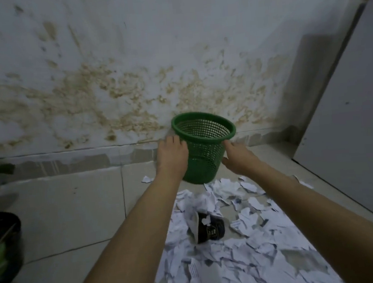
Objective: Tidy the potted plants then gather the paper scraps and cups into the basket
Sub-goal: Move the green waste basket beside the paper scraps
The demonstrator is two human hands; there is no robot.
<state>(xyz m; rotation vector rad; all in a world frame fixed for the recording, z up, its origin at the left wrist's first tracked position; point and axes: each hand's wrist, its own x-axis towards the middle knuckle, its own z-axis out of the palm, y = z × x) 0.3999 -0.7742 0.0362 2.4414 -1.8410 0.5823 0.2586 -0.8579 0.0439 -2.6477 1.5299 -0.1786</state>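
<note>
Bare tiled floor point(70, 208) left, paper scraps point(234, 256) crowding right

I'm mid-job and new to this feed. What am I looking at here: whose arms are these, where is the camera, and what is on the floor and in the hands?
There is one picture, from a camera worn on a person's head, looking forward and down. The two bare arms are that person's own. The left hand and right hand are on either side of a green mesh basket, which is tilted near the stained wall. How firmly they hold it is unclear. On the tiled floor lies a spread of torn paper scraps, with a dark cup on its side among them. A black pot shows at the left edge.
</note>
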